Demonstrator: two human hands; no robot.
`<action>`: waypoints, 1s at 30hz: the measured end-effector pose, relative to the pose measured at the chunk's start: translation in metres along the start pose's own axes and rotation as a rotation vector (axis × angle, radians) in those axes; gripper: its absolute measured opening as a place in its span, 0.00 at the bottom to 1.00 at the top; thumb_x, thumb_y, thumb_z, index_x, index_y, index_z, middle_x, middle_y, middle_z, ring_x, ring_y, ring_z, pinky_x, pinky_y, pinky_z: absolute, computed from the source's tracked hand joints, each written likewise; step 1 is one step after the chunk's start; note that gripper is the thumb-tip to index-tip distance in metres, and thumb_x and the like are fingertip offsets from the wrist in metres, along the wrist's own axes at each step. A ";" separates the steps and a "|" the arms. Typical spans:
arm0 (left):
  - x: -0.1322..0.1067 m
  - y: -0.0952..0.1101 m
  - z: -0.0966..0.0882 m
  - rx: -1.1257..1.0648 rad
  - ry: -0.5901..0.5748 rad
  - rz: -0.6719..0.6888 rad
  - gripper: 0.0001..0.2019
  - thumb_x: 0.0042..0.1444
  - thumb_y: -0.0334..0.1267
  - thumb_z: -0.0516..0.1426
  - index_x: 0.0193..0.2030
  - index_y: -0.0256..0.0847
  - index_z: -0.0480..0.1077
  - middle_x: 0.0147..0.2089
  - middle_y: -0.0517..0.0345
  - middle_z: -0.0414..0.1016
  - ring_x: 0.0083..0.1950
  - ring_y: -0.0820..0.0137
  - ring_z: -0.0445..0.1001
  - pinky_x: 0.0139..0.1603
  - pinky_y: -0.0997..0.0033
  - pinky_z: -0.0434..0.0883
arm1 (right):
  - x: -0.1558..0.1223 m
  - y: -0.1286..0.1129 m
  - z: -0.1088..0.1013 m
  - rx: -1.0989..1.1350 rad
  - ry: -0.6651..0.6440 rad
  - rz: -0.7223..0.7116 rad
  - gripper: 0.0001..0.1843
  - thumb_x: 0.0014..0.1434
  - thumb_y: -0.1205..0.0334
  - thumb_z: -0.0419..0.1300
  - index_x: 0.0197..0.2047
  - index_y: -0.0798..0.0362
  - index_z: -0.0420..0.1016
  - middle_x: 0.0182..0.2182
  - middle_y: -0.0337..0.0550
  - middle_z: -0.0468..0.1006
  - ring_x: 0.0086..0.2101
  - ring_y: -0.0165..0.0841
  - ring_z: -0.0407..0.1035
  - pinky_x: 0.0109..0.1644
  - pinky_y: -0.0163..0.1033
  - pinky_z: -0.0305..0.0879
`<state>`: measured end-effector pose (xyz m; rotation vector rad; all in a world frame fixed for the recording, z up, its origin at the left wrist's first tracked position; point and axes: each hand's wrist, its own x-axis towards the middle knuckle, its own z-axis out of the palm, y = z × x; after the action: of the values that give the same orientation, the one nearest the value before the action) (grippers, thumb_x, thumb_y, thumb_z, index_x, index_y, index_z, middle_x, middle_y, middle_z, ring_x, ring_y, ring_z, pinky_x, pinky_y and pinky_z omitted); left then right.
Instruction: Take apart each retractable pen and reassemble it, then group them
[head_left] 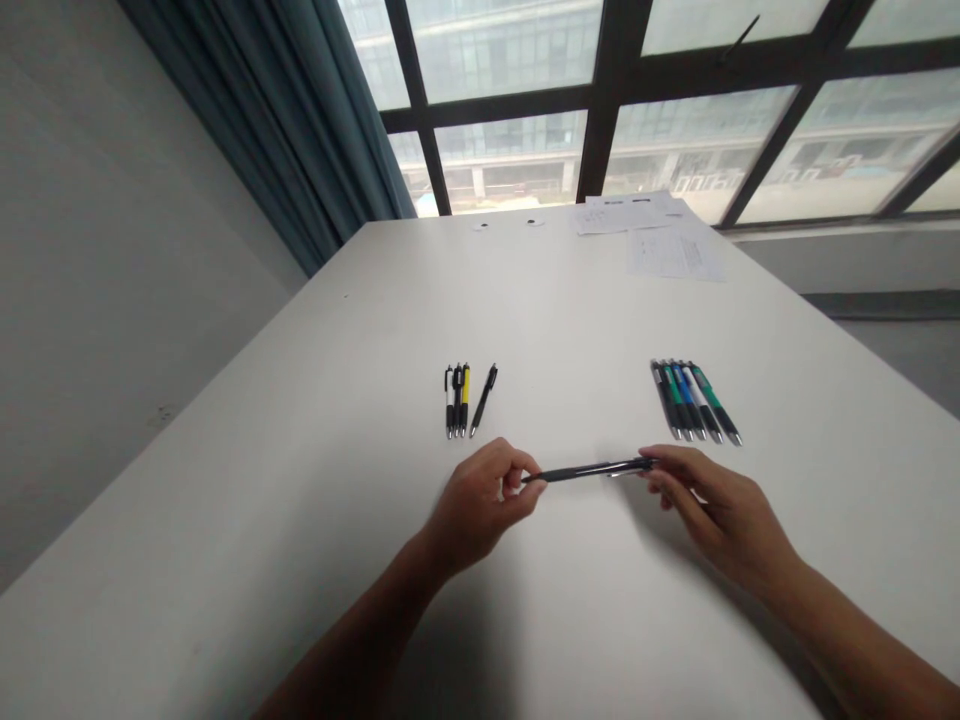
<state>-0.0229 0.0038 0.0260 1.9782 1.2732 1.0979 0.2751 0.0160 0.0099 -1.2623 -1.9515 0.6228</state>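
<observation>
A black pen [581, 470] is stretched level between my two hands, just above the table. My left hand [484, 495] pinches its left end between thumb and forefinger. At the clip end, my right hand [712, 505] grips it the same way. Beyond my left hand lie a white pen [450, 400], a black pen [458, 400] and a yellow pen [465, 398] side by side, with another black pen [484, 400] slanted a little apart. Past my right hand, several pens [691, 400] in black, green, blue and white lie in a close row.
The white table [337, 420] runs back to a window with dark frames [592, 150]. Printed sheets of paper [645, 225] lie at its far right corner. Two small dark-centred fittings [531, 222] sit near the far edge. A blue curtain [300, 110] hangs at the left.
</observation>
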 end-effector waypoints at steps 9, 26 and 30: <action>0.002 -0.003 -0.004 -0.210 0.074 -0.210 0.06 0.64 0.38 0.62 0.43 0.39 0.79 0.32 0.61 0.78 0.30 0.75 0.74 0.33 0.76 0.70 | 0.001 -0.006 -0.005 -0.129 0.042 -0.181 0.10 0.71 0.63 0.57 0.52 0.50 0.77 0.30 0.41 0.81 0.23 0.29 0.75 0.26 0.32 0.73; 0.001 -0.005 -0.002 -0.203 0.092 -0.245 0.08 0.65 0.39 0.60 0.41 0.39 0.79 0.31 0.59 0.80 0.30 0.73 0.76 0.34 0.74 0.71 | 0.000 -0.010 -0.004 0.014 0.075 -0.057 0.04 0.70 0.62 0.59 0.43 0.50 0.77 0.29 0.41 0.76 0.25 0.30 0.73 0.22 0.31 0.70; 0.001 -0.005 -0.001 -0.204 0.077 -0.251 0.09 0.65 0.40 0.60 0.40 0.38 0.79 0.33 0.58 0.81 0.30 0.73 0.76 0.34 0.74 0.70 | 0.000 -0.011 -0.005 0.009 0.060 -0.050 0.05 0.70 0.62 0.58 0.42 0.50 0.76 0.28 0.41 0.76 0.24 0.30 0.72 0.22 0.31 0.69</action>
<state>-0.0259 0.0067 0.0233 1.5931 1.3491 1.1376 0.2724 0.0115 0.0208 -1.2089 -1.9230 0.5620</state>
